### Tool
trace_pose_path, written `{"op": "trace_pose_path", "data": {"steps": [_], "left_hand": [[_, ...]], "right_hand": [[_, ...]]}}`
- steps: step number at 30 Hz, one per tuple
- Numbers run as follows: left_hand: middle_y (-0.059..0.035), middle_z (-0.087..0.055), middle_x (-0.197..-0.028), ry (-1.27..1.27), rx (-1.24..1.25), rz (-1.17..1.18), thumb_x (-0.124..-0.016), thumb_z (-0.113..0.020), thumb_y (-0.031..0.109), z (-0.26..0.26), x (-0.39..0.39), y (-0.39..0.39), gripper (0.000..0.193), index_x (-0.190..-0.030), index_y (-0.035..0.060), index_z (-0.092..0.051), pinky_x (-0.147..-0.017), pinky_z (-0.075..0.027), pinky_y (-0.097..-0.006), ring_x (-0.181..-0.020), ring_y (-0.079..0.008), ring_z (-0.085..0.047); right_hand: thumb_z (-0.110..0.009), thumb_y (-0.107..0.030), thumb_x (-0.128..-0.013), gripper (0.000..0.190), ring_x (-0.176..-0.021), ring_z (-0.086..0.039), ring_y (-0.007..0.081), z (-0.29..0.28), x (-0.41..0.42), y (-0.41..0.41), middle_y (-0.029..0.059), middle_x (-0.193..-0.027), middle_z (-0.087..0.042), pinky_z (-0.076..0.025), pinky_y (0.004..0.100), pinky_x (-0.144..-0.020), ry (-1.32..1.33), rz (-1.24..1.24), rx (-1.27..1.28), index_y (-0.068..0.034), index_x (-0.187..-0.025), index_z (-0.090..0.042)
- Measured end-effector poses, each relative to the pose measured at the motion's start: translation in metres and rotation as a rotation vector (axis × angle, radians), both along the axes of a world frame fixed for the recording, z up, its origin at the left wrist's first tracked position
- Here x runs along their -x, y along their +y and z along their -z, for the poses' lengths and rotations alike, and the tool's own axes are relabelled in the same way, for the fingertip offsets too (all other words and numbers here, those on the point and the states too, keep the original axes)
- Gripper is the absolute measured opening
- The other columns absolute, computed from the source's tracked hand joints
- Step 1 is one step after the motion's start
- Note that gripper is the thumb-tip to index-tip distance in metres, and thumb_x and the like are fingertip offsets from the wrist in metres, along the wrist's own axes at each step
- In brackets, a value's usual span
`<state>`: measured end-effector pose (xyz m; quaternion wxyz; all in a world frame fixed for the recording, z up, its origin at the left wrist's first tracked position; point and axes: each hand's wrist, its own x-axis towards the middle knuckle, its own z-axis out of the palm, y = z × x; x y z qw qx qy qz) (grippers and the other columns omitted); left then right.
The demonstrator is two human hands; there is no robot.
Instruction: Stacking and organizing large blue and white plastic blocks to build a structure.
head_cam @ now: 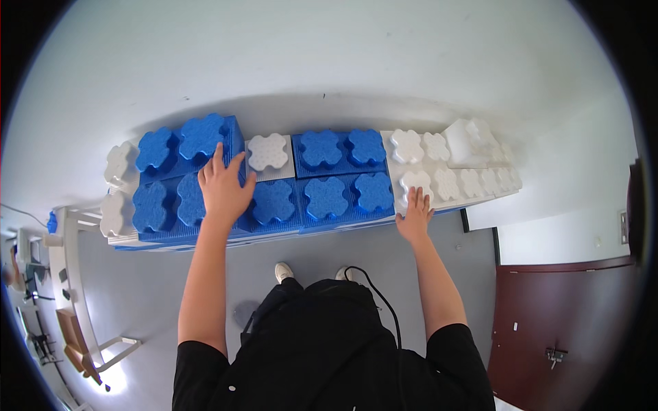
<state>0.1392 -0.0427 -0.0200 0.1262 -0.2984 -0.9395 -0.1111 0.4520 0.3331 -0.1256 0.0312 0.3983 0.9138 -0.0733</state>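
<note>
A row of large studded foam building blocks, blue and white, stands before me against a pale wall. My left hand (226, 187), fingers apart, rests on or just over a raised blue block (234, 134) at the left, partly covering its studs. Right of that hand lies a small white block (268, 152) with one stud, beside flat blue blocks (321, 149) in the middle. My right hand (415, 218) is at the front edge of the white blocks (395, 177), its fingertips at a white stud (417, 183); nothing is gripped. A white block (460, 144) lies tilted at the back right.
The wall (329, 61) runs close behind the blocks. A dark red door (545, 318) is at the lower right. At the left stand a white table (77, 287) and an opened cardboard box (74, 341). A black cable (383, 295) hangs by my body.
</note>
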Motion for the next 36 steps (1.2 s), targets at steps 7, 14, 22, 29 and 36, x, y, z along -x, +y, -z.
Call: {"op": "trace_pose_path", "data": {"steps": [7,14,22,29,36], "left_hand": [[-0.0193,-0.038,-0.164,-0.115,0.139,-0.388,-0.095,-0.061,0.054,-0.023,-0.024,-0.016,0.073,-0.159,0.0224,-0.045,-0.121,-0.015,-0.0710,-0.154,-0.0486,-0.024],[-0.0097,-0.044,-0.161,-0.104,0.134,-0.492,-0.093,-0.064,0.052,-0.027,-0.026,-0.008,0.059,-0.147,0.0313,-0.055,-0.120,-0.023,-0.0670,-0.151,-0.0523,-0.027],[0.0006,-0.060,-0.146,0.032,0.007,-0.475,-0.091,-0.066,0.045,-0.012,-0.020,-0.017,0.046,-0.136,0.0327,-0.066,-0.116,-0.034,-0.0599,-0.145,-0.0472,-0.040],[0.0014,-0.062,-0.145,0.036,0.011,-0.490,-0.092,-0.067,0.044,-0.009,-0.019,-0.016,0.047,-0.138,0.0313,-0.065,-0.116,-0.036,-0.0585,-0.146,-0.0450,-0.041],[0.0006,-0.061,-0.146,0.041,0.034,-0.502,-0.093,-0.066,0.041,-0.013,-0.020,-0.017,0.048,-0.139,0.0279,-0.065,-0.116,-0.036,-0.0582,-0.146,-0.0455,-0.041]], "right_hand": [[-0.079,-0.054,-0.081,0.115,-0.151,-0.011,0.0623,-0.010,0.013,0.042,0.0352,-0.165,-0.014,-0.012,0.0785,-0.116,0.063,-0.066,-0.125,-0.011,-0.167,-0.015],[-0.081,-0.062,-0.079,0.128,-0.151,0.000,0.0655,-0.042,0.036,0.066,0.0356,-0.169,0.009,-0.009,0.0771,-0.117,-0.225,-0.128,0.161,-0.016,-0.169,-0.002],[-0.087,-0.057,-0.074,0.140,-0.141,-0.036,0.0634,-0.059,0.048,0.068,0.0402,-0.166,0.010,-0.028,0.0732,-0.114,-0.457,-0.201,0.145,-0.014,-0.168,0.008],[-0.087,-0.041,-0.076,0.138,-0.132,-0.054,0.0563,-0.068,0.062,0.067,0.0477,-0.162,0.004,-0.041,0.0648,-0.112,-0.707,-0.281,0.041,-0.004,-0.165,0.013],[-0.071,-0.005,-0.083,0.105,-0.141,-0.035,0.0669,-0.069,0.067,0.069,0.0481,-0.162,0.002,-0.045,0.0712,-0.105,-0.753,-0.376,0.074,0.011,-0.162,-0.003]]}}
